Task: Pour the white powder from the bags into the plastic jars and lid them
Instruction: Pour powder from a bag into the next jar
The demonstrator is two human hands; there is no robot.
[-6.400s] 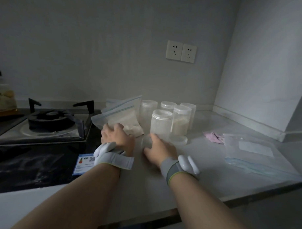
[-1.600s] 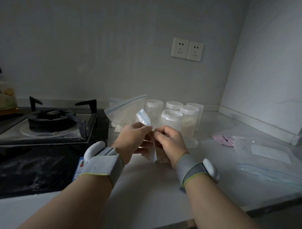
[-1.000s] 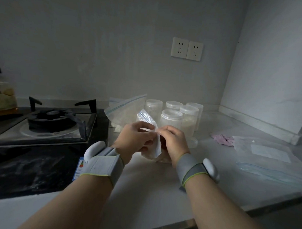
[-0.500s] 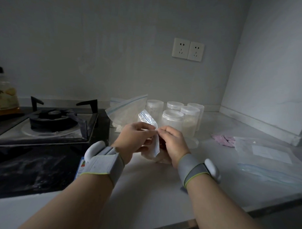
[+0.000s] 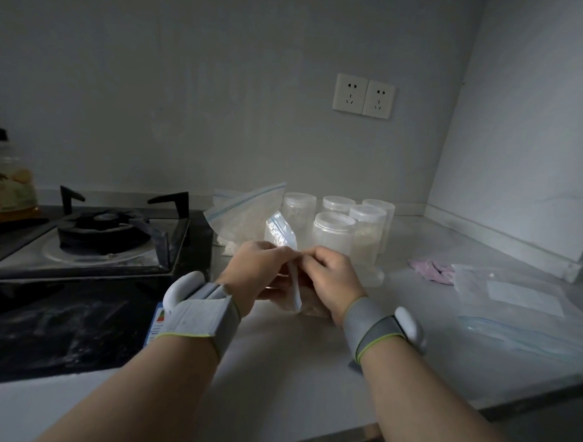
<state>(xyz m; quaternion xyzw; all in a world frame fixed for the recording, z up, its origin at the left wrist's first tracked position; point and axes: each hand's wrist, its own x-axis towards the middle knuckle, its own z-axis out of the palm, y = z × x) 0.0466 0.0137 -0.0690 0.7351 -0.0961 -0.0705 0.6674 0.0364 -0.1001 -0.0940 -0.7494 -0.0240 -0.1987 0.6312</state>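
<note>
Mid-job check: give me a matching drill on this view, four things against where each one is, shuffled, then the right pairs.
1. small bag
2. pink cloth
3. gas burner
4. double socket

a. on the wall above the jars
b. pinched by left hand and right hand
c. on the black hob
d. lying on the counter, right of the jars

Pairs: 1-b, 2-d, 3-c, 4-a

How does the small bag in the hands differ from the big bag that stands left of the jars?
The small bag is pinched by the left hand and the right hand; the big bag stands untouched on the counter. The small bag looks much smaller than the big bag. Both are clear plastic with a blue zip strip.
</note>
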